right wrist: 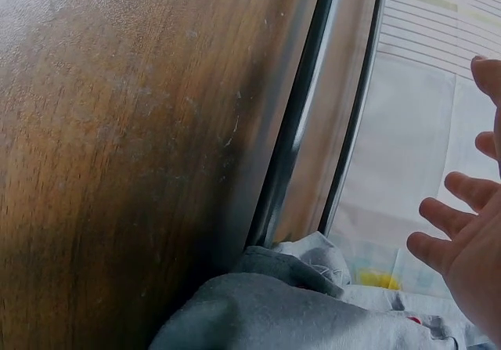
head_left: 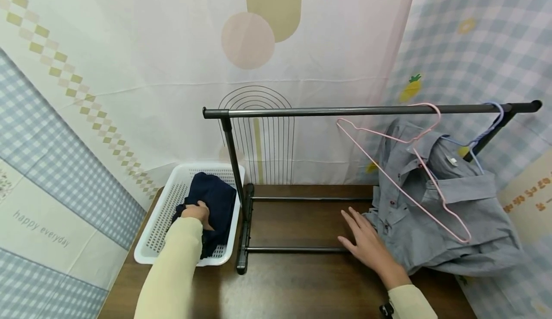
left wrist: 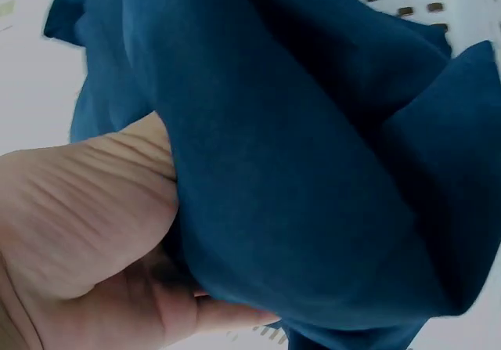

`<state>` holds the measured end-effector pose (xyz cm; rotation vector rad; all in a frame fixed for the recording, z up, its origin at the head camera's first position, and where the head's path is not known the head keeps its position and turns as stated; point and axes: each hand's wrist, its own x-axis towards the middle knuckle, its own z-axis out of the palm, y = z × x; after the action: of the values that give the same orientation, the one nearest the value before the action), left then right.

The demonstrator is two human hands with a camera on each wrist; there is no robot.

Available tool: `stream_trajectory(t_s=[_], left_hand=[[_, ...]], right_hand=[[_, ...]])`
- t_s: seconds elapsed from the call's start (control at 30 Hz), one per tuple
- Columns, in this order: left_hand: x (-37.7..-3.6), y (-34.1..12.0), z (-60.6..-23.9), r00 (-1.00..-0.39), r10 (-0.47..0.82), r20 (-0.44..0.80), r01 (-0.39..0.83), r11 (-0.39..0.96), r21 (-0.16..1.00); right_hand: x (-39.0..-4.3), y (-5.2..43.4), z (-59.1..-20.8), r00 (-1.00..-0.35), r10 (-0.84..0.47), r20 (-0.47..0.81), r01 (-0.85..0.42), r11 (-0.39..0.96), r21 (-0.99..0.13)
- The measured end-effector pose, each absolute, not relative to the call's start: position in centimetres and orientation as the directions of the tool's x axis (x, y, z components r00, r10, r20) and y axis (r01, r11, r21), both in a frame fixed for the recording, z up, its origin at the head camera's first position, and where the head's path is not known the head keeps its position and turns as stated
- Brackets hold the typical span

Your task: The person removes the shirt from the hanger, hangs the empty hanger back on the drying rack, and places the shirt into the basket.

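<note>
Pale yellow sleeves come nearest, reaching over the wooden table, and from where I stand the left one leads down to a white plastic basket in which a navy garment lies bunched. Its left hand grips the near left part of the cloth, thumb and fingers pinching a thick fold between them; the right hand holds nothing, its fingers spread, just beside a grey button-up shirt. I'd judge the navy piece light, soft and limp, with no stiffness of its own, not fragile and not very slippery, though a loose layer could slide away if only one were pinched. Two hands at a seam or the shoulders, if it has them, would spread it best; folded up so, I can't tell what sort of garment it is. A bare pink hanger hooks on the black rail, and the shirt hangs from a blue hanger farther right. As for writing, the patterned curtain at left reads "happy everyday"; a small white label inside the shirt's neck is too tiny to read, and no brand shows on the navy cloth.
</note>
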<state>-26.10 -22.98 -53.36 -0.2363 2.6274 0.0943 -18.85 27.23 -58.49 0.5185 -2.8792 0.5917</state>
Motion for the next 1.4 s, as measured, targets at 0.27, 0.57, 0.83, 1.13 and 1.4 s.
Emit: stream_trajectory(t_s=[0.27, 0.57, 0.83, 1.13, 1.4], left_hand=[[-25.9, -21.7, -55.0, -0.86, -0.25, -0.444, -0.28, 0.96, 0.001], [-25.1, -21.6, -53.0, -0.87, -0.22, -0.44, -0.268, 0.962, 0.048], [-26.0, -23.7, -51.5, -0.912, -0.122, -0.391, -0.162, 0.984, 0.07], [-27.4, -24.7, -53.4, -0.96, -0.006, -0.279, -0.066, 0.977, 0.204], [-27.5, -25.1, -54.7, -0.93, -0.043, -0.366, -0.155, 0.946, 0.283]], right_hand=[[-18.7, 27.4, -58.3, -0.937, -0.299, 0.183, -0.347, 0.865, -0.362], [-18.8, 27.5, -58.4, -0.935, -0.3, 0.19, -0.351, 0.866, -0.356], [-18.9, 27.2, -58.3, -0.934, -0.302, 0.19, -0.352, 0.867, -0.353], [-18.9, 27.0, -58.7, -0.939, -0.277, 0.204, -0.331, 0.888, -0.32], [-18.9, 27.2, -59.2, -0.939, -0.272, 0.209, -0.329, 0.887, -0.324]])
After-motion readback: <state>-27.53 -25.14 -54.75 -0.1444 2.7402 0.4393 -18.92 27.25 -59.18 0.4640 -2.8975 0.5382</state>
